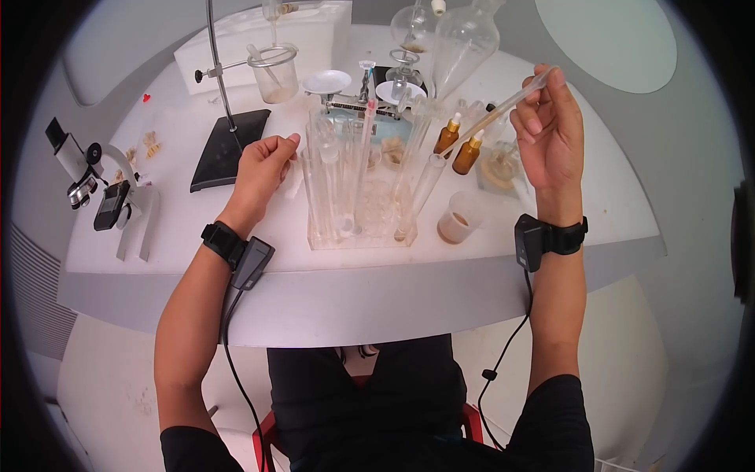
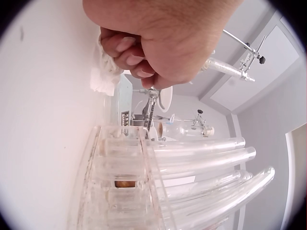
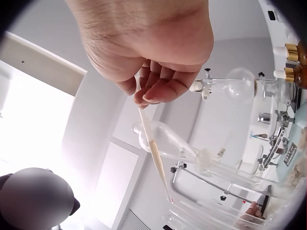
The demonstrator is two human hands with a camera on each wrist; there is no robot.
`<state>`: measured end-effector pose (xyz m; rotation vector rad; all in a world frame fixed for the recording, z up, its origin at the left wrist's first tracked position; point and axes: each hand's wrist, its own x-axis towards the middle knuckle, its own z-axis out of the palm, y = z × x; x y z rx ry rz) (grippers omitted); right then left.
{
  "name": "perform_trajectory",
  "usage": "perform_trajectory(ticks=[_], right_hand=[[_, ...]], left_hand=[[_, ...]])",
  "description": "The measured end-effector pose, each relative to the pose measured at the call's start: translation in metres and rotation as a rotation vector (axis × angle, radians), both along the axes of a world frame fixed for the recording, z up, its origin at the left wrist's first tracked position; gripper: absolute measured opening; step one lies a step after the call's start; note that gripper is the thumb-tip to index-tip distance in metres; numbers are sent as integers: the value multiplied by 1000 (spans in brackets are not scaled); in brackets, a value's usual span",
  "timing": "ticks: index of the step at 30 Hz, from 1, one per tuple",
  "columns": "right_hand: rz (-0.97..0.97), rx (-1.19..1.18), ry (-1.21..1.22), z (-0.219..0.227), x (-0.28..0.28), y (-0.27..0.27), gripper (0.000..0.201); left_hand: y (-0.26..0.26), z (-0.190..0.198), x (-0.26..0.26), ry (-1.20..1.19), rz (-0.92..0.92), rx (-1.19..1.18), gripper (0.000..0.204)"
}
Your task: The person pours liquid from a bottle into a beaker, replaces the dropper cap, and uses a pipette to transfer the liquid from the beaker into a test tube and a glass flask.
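Observation:
My right hand (image 1: 550,138) pinches the upper end of a translucent dropper (image 1: 497,114), which slants down to the left. Brownish liquid fills the dropper's (image 3: 156,155) lower part in the right wrist view. Its tip is at the mouth of a leaning test tube (image 1: 427,186) on the right side of the clear rack (image 1: 362,241). Several other tubes (image 2: 211,165) stand in that rack. My left hand (image 1: 263,177) rests left of the rack with fingers loosely curled and nothing seen in them; crumpled white tissue (image 2: 103,81) lies by it.
A plastic cup (image 1: 458,218) with brownish contents stands right of the rack, near brown dropper bottles (image 1: 467,156). Behind are a balance (image 1: 370,118) and large glassware (image 1: 464,43). A stand (image 1: 228,149) holding a beaker and a microscope (image 1: 118,185) are at left.

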<state>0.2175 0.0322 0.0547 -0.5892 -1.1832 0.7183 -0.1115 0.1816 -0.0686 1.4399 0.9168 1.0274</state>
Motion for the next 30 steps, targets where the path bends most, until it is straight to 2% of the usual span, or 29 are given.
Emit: perform_trajectory(ticks=[30], right_hand=[[-17,8,-20,-1,-1,1,34]], left_hand=[[3,-3,3,9,31,-11,36]])
